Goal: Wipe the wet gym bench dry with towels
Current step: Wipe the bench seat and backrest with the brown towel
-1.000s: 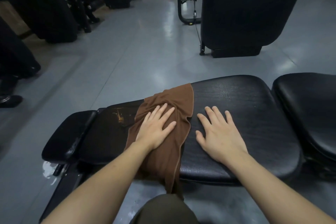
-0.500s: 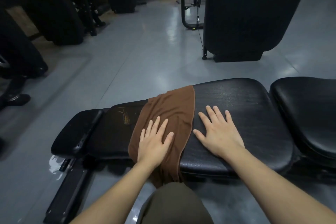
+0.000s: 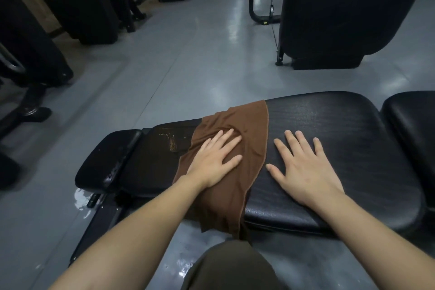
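Olive-clad knee (image 3: 233, 266) at bottom edge. Water patch (image 3: 81, 198) on grey floor (image 3: 188, 59) under counter's left end. Black padded vinyl gym counter (image 3: 341, 148) crosswise ahead. Brown soft cloth towel (image 3: 235, 172) draped across counter's middle, near end hanging over front edge. Left hand (image 3: 215, 160) flat on towel, grip slack, fingers straight, pressing cloth. Right hand (image 3: 303, 167) flat on bare pad just right of towel, fingers spread, holding nothing. Wet sheen on pad left of towel. Dark gym machines (image 3: 341, 7) beyond.
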A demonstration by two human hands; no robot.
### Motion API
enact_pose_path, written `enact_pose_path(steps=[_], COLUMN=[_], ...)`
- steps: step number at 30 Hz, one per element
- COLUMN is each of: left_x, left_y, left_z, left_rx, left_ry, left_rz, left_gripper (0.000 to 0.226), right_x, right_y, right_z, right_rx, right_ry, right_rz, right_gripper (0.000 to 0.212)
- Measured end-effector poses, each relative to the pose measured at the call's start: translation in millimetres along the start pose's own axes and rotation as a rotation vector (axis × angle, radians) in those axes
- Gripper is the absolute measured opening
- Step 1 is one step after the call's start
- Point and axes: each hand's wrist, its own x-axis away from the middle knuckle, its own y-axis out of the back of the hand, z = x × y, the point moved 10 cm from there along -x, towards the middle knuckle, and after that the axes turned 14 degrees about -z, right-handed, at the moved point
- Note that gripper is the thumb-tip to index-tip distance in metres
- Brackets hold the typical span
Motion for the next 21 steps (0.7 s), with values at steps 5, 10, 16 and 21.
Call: enact_pose_path(steps=[5,10,16,21], left_x=[-38,-54,-38,-9], left_y=[-3,-1,1,3], left_z=[35,76,76,59], left_rx=[-0.015,-0.059,-0.067,-0.070], left_ry=[0.152,0.424,0.493,0.384], left_rz=[-0.034,-0.077,-0.066,-0.043], left_gripper=[0.058,0.059,0.062,0.060], right_x=[0,0,0,0], right_y=[-1,-5,-3,-1], right_z=[-1,-4,-3,-3], right_rx=[-0.013,-0.009,-0.021,-0.020], right_ry=[-0.006,-0.014,-0.012,-0.013], right_rz=[-0.030,-0.030,-0.023,-0.004], right_gripper=[0.084,0.081,0.083,0.085])
